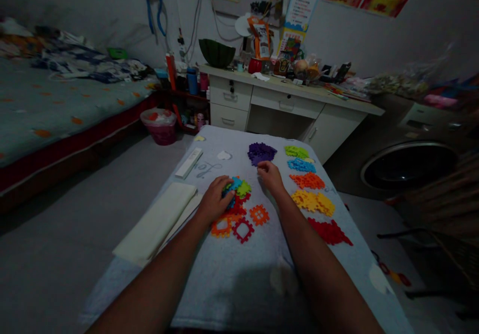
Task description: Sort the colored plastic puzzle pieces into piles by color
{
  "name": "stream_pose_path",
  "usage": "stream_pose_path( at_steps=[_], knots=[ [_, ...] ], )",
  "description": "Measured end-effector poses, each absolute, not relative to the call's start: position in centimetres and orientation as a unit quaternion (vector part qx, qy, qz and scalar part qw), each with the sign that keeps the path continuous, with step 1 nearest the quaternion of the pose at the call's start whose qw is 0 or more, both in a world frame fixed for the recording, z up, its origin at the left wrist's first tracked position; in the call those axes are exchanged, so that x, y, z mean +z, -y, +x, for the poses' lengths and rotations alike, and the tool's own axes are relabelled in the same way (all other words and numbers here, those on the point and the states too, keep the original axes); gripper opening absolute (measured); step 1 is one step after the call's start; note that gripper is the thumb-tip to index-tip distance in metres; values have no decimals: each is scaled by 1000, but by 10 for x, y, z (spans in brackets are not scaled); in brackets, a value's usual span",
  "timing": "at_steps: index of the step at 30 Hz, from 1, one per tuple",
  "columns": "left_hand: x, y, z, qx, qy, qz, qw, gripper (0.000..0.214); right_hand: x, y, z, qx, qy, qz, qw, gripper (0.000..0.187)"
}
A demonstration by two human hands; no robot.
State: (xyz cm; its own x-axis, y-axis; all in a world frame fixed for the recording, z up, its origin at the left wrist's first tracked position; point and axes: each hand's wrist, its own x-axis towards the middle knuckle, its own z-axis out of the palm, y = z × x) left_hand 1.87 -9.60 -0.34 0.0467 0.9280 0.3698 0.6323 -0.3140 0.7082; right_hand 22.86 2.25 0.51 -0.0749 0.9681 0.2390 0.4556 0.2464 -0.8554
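A mixed heap of notched plastic building tiles lies mid-table, with red tiles (236, 208), a green tile (244, 188) and a blue tile (229, 199) showing. My left hand (215, 200) curls over the heap's left side, thumb and fingers closed around the blue tile. Two orange-framed tiles (259, 215) and a red frame tile (243, 230) lie in front of it. My right hand (271, 177) is at the near edge of the purple tile pile (261, 152), fingers bent together. Whatever its fingertips hold, if anything, cannot be made out.
Along the table's right side lie green (296, 151), blue (301, 164), orange (307, 180), yellow (313, 202) and red (330, 231) tile piles. A folded pale cloth (157, 222) and a white box (189, 163) lie left. Beyond stands a cluttered desk (230, 97).
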Motion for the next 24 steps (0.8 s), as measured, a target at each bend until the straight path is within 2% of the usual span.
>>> stream_pose_path(
  at_steps=[2, 4, 7, 9, 14, 24],
  knots=[
    [-4, 95, 18, 419, -555, 694, 185, 35, 10, -3, 225, 323, 729, -494, 347, 23],
    [-5, 94, 18, 423, -556, 691, 187, 34, 12, 14, 222, 317, 769, -475, 289, 31],
    [-7, 94, 19, 421, -558, 692, 182, 33, 12, 32, 218, 295, 799, -463, 244, 50],
    [-6, 93, 19, 419, -556, 695, 177, 34, 12, 39, 217, 282, 817, -449, 226, 53],
    [-4, 94, 19, 409, -550, 706, 176, 35, 13, 45, 219, 255, 839, -428, 217, 37],
    [-4, 93, 18, 395, -536, 727, 169, 31, 34, 43, 236, 291, 822, -408, 272, 18]
  ],
)
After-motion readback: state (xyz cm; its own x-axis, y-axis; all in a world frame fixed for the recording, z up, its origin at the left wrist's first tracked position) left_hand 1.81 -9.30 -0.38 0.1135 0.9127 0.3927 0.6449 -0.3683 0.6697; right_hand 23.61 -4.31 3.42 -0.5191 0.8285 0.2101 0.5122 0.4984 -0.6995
